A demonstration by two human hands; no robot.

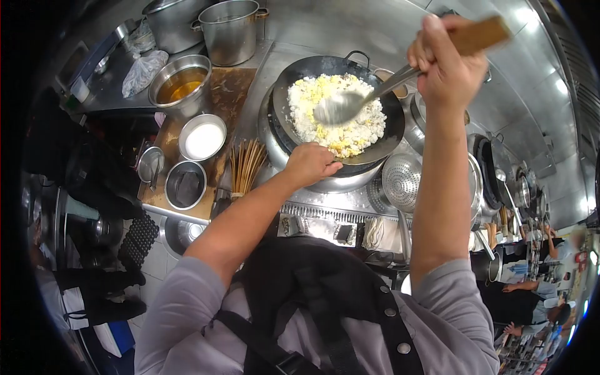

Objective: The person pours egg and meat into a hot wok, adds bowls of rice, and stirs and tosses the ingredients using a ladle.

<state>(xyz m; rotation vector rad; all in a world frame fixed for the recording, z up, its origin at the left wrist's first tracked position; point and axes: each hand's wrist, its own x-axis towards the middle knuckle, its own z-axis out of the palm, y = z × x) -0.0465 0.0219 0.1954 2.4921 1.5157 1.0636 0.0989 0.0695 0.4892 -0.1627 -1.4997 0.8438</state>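
A black wok (395, 125) holds white rice mixed with yellow egg (369, 125). My left hand (310, 164) is closed at the wok's near rim, with its fingers curled over the edge. Raised at the upper right, my right hand (447, 65) grips a metal ladle (390, 83) with a wooden handle. The ladle's bowl, smeared by motion, hangs over or touches the rice; I cannot tell which.
Left of the wok stand a bowl of orange-yellow liquid (187, 59), a bowl of white contents (205, 139) and a bundle of thin sticks (246, 164). A perforated strainer (401, 181) lies to the right. Tall pots (231, 37) stand behind; other people (531, 300) are at far right.
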